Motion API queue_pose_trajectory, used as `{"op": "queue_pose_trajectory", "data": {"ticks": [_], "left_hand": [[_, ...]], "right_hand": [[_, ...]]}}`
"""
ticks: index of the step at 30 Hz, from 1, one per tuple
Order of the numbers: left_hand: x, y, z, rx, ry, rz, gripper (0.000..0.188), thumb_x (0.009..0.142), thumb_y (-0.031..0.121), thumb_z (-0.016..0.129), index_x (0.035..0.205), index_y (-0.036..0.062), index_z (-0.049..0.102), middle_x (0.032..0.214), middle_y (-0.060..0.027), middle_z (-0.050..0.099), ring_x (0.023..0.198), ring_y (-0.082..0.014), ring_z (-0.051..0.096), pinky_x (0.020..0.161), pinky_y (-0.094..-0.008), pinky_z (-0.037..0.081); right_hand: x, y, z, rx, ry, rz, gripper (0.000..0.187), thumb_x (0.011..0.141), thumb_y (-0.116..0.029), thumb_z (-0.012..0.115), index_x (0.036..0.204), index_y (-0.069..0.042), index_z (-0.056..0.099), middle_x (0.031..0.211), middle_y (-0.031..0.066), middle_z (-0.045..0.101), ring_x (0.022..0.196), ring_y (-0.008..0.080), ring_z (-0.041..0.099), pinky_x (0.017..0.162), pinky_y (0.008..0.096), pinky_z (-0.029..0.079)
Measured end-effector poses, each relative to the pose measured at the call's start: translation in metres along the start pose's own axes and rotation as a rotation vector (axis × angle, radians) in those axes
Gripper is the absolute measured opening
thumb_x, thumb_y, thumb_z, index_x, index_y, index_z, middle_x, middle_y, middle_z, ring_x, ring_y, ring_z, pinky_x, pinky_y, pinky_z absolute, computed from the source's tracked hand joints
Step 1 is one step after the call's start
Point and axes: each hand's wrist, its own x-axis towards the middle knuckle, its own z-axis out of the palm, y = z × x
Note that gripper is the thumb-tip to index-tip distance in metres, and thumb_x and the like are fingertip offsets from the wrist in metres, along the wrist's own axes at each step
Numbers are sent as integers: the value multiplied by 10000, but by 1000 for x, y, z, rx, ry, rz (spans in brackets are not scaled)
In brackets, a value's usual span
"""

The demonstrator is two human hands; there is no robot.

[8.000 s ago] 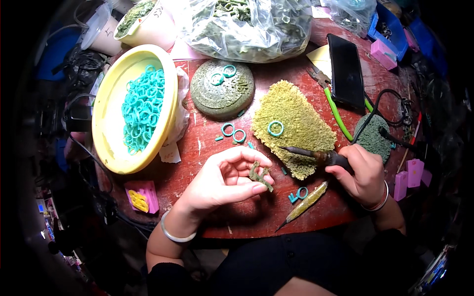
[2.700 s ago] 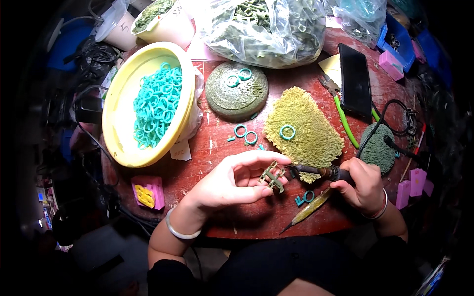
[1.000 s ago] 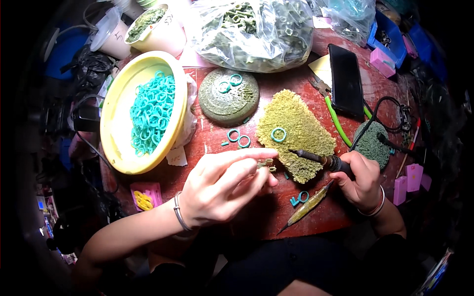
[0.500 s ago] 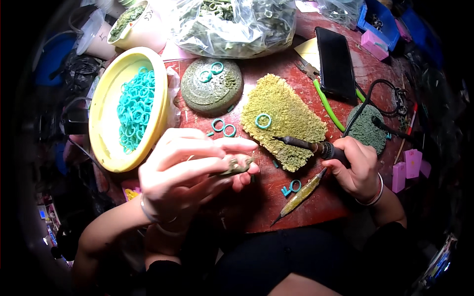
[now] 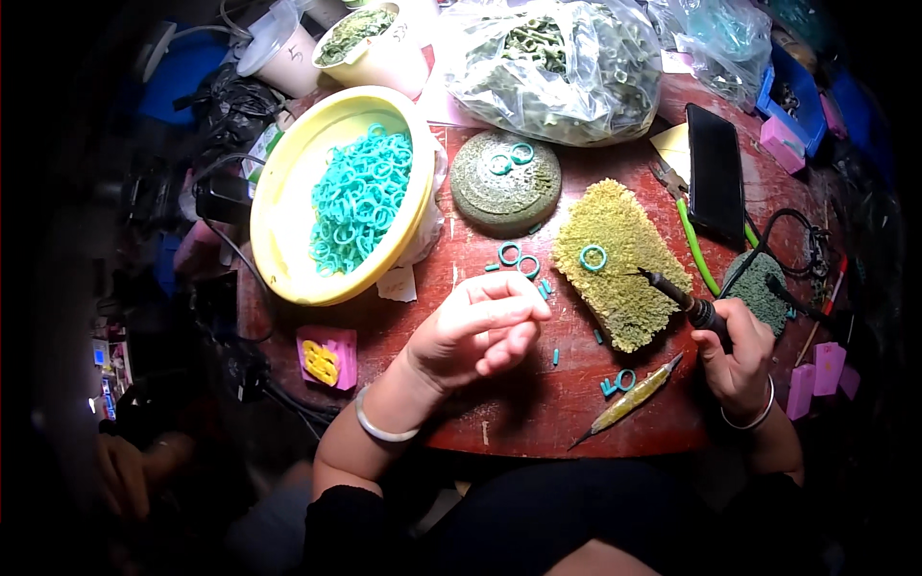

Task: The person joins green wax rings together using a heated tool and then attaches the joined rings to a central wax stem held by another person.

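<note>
My left hand (image 5: 480,328) hovers above the front of the red table, its fingers loosely curled and slightly apart; nothing shows in it. In my right hand (image 5: 738,355) is a black soldering iron (image 5: 677,294), with its thin tip over a yellow-green, rough-textured sponge-like pad (image 5: 626,300). One turquoise ring (image 5: 594,258) lies on that pad. Below it, another turquoise ring (image 5: 626,380) rests beside small turquoise bits and a yellow-wrapped, pointed carving tool (image 5: 634,398). Two more rings (image 5: 519,259) lie beyond my left hand.
A yellow bowl (image 5: 269,226) full of turquoise rings stands at left. Behind are a round grey-green block (image 5: 490,197), a clear bag of green pieces (image 5: 557,106) and a black phone (image 5: 715,173). Green-handled pliers (image 5: 695,245) lie right. Another person's hand (image 5: 125,470) shows dimly at lower left.
The other person's hand has withdrawn from mine toward the lower left. The dark green piece between the hands is out of sight. The view has shifted; my right hand still grips the iron.
</note>
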Motion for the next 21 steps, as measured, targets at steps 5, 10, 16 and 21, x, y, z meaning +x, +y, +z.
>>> {"op": "queue_pose_trajectory", "data": {"ticks": [5,10,16,21], "left_hand": [[4,-7,-11,-120,-87,73,434,1139,295,381,877,31,606,517,42,443,447,-63,368,409,-211,283],[4,-3,-15,-186,-91,28,488,1140,273,336,792,49,595,492,45,425,453,-74,343,439,-225,305],[4,0,-11,-186,-48,57,255,1000,166,490,816,18,585,554,18,453,475,-84,370,444,-231,316],[6,8,-6,-185,-66,169,124,975,86,547,932,-16,602,698,-35,555,547,-77,460,497,-220,367]], "right_hand": [[3,-1,3,18,-28,55,262,954,-222,747,933,7,623,756,131,600,627,319,624,567,375,470],[5,-1,4,-5,-33,32,262,952,-217,750,931,11,623,758,134,600,635,322,626,573,376,472],[7,-2,4,-10,-51,41,249,948,-201,748,931,12,620,760,140,603,639,332,627,583,382,475],[3,1,6,11,-28,41,199,950,-163,724,943,4,619,760,151,614,646,341,641,603,387,486]]}}
